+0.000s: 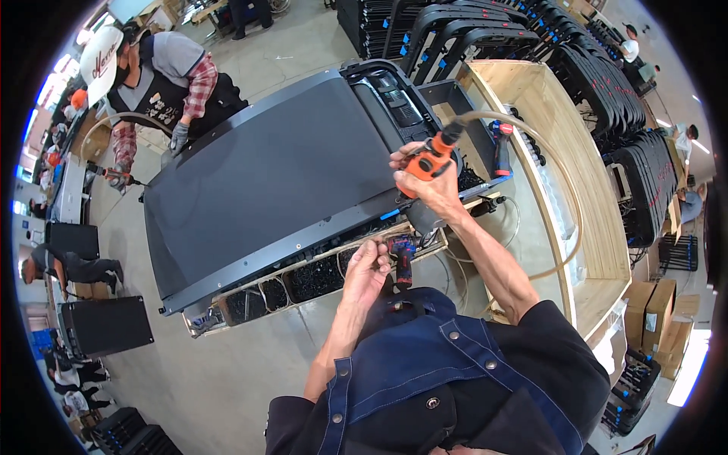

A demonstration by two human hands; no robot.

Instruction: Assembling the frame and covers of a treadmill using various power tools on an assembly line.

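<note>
My right hand [432, 186] is wrapped round an orange-and-black power drill [431, 159], its black nose pointing up and away over the right end of a treadmill-like machine. A beige hose [557, 148] arcs from beside the nose to the right. My left hand [367, 267] is closed in a pinch near the machine's front edge; whatever is between the fingertips is too small to make out. Just right of it, a red-and-blue power drill [402, 254] hangs upright by my waist. Before me lies the machine's wide black deck [265, 174] with grey side rails [299, 245].
Small black parts fill a narrow wooden tray [315, 282] along the near side. A grey bin [462, 125] and another drill [501, 148] are at the right, beside a large wooden crate [588, 182]. Across the machine, a co-worker [163, 83] holds a drill [117, 178]. Black frames [470, 34] stand stacked behind.
</note>
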